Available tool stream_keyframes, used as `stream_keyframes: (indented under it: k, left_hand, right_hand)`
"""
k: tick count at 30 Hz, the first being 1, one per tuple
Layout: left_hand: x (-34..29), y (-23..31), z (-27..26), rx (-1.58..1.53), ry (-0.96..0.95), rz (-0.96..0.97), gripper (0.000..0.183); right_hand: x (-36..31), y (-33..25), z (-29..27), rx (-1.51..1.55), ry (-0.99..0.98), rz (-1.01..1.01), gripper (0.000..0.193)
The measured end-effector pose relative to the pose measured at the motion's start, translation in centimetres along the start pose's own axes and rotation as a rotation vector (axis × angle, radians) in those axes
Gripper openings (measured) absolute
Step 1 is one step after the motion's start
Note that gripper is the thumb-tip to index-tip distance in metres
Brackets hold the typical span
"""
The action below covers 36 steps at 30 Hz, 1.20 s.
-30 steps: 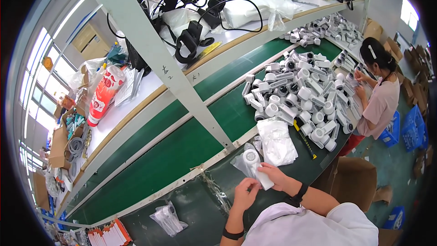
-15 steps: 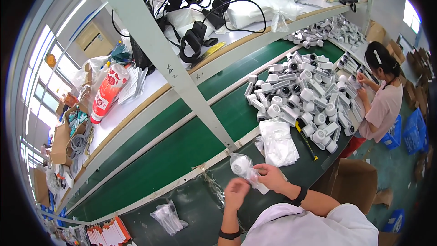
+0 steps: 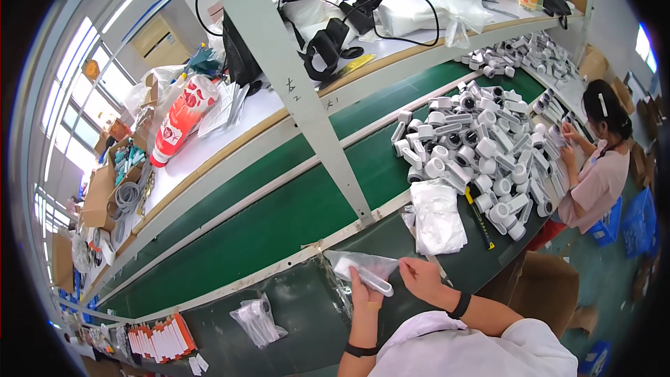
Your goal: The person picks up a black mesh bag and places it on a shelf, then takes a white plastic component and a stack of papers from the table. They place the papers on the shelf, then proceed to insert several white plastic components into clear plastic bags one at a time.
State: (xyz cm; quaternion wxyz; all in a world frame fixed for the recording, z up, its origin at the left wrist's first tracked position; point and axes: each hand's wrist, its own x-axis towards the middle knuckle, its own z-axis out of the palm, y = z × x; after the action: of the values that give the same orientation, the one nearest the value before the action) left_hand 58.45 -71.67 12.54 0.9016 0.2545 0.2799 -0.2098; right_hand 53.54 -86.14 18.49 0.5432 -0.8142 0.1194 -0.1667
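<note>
A clear plastic bag [image 3: 382, 264] with a long white plastic device [image 3: 375, 283] inside is held over the dark green bench. My left hand [image 3: 364, 294] is closed around the device through the film, thumb on top. The bag's right corner is pinched between the fingertips of my right hand [image 3: 423, 281], which pulls the film out taut. Beyond my right hand lies a stack of flat clear bags [image 3: 437, 218]. On the bench to the left rests another bagged white device [image 3: 259, 322].
A large heap of white-and-grey devices [image 3: 481, 146] covers the right of the bench, with a yellow-black tape measure [image 3: 480, 220] beside it. A metal post [image 3: 300, 91] rises before me. Orange-white boxes [image 3: 162, 341] stand at left. A co-worker [image 3: 597, 167] sits at right.
The bagged device has turned from upright-leaning to lying lengthwise in my left hand. My right hand has shifted to the bag's corner and spread it. The view has swung slightly left.
</note>
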Motion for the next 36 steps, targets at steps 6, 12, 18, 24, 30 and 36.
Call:
stream_keyframes:
  k: [6,12,18,24,30,36]
  left_hand:
    - [0.2,2.3,-0.6,0.032,0.095,0.078,0.056]
    - [0.9,1.4,-1.8,0.05,-0.055,0.017,0.054]
    - [-0.3,2.0,-1.1,0.025,0.007,-0.108,0.049]
    - [-0.1,2.1,-1.0,0.042,0.026,-0.101,0.046]
    - [0.4,1.4,-1.0,0.043,-0.072,-0.094,0.048]
    - [-0.1,2.0,-1.0,0.067,-0.041,-0.085,0.051]
  right_hand:
    - [-0.3,-1.1,-0.5,0.033,-0.015,-0.016,0.018]
    - [2.0,-1.2,1.3,0.159,-0.327,-0.082,0.027]
    - [2.3,0.9,1.5,0.325,-0.46,0.19,0.017]
    - [1.4,0.4,1.8,0.188,-0.161,-0.082,0.016]
    - [1.2,0.8,2.7,0.324,-0.22,0.297,0.024]
    - [2.1,1.9,2.5,0.777,-0.396,0.619,0.016]
